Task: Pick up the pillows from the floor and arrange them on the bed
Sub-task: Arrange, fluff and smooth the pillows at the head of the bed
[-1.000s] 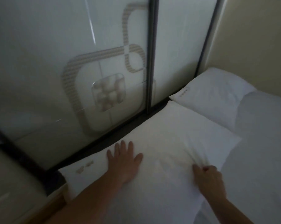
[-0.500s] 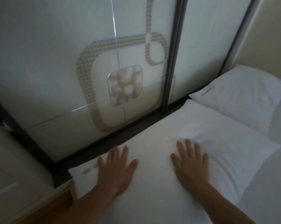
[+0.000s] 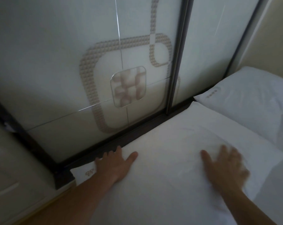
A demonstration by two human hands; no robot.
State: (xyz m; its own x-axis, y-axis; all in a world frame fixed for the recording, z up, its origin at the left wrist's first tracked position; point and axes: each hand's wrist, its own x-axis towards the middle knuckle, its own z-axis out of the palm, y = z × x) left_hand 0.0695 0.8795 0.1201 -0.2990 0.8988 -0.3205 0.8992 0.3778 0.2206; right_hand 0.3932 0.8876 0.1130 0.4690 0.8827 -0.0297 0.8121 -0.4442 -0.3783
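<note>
A large white pillow [image 3: 170,143] lies flat at the head of the bed, its long edge against the dark frame of the headboard. My left hand [image 3: 114,163] rests palm down on the pillow's far left edge, fingers spread, some curled over the rim. My right hand [image 3: 225,166] lies flat on the pillow's right half, fingers apart and blurred by motion. A second white pillow [image 3: 245,98] sits beside it at the upper right, touching the first one's corner. Neither hand grips anything.
A glossy pale headboard panel [image 3: 72,70] with a beige looped pattern rises behind the pillows, split by a dark vertical bar [image 3: 178,62]. A beige wall [image 3: 277,38] stands at the right. White bedding [image 3: 280,184] spreads at the lower right. A wooden bed edge [image 3: 40,208] shows at lower left.
My right hand let go of the pillow's edge, opened flat and slid rightward across it. My left hand shifted toward the pillow's far left rim. The view moved closer.
</note>
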